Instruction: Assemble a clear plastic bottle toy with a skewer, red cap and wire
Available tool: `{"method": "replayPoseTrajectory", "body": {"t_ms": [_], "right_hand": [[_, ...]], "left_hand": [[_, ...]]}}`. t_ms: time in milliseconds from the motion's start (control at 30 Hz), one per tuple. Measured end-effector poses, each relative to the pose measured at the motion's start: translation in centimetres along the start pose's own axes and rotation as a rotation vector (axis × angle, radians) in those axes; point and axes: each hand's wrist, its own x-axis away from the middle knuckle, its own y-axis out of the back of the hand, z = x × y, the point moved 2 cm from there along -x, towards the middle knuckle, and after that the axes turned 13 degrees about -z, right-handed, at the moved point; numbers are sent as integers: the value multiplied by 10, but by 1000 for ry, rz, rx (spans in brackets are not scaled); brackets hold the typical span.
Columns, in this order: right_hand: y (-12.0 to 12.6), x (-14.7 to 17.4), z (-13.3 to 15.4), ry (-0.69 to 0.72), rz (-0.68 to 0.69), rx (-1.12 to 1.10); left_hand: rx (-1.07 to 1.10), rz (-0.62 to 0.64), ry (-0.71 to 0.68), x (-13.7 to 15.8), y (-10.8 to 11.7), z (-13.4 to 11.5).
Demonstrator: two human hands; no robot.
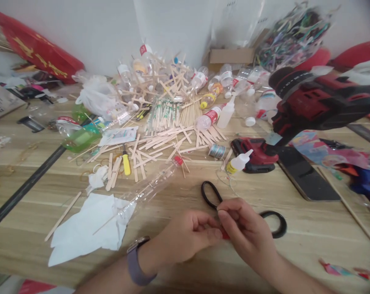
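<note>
Both hands meet low over the bench (310, 228): the left hand (185, 239) and the right hand (249, 232) pinch together a small red piece (225, 236), mostly hidden between the fingertips. Scissors (243, 208) lie just behind, handles spread left and right; blades covered.

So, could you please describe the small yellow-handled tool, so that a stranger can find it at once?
Start at the big heap of wooden sticks in the middle of the wooden table. At the heap's near left edge, among scattered sticks, lies the tool, pointing away from the person. Only it has a bright yellow handle with a dark tip; its neighbours are pale wood.
</note>
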Motion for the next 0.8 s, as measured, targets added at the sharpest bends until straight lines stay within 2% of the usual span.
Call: {"method": "replayPoseTrajectory", "body": {"t_ms": [167,233,333,433,500,633,733,800], "right_hand": [[-4,-3,-3,-184,84,-197],[-4,-4,-4,-180,92,-206],[-2,-3,-6,-103,68,-138],[-3,0,-7,-71,84,-112],[-4,1,-8,-119,106,-134],[-6,0,-10,-262,108,-193],[-7,0,-10,-315,108,-212],[-8,0,-10,-335,105,-215]], "left_hand": [[-96,41,-55,2,1,-7],[-163,-17,-103,3,2,-9],[-233,-133,-207,3,3,-10],[-281,-193,-175,3,4,-8],[-312,-211,-166,4,5,-7],[-342,-242,-283,4,5,-11],[-389,-295,-375,5,3,-14],[-398,-288,-378,6,2,-14]]}}
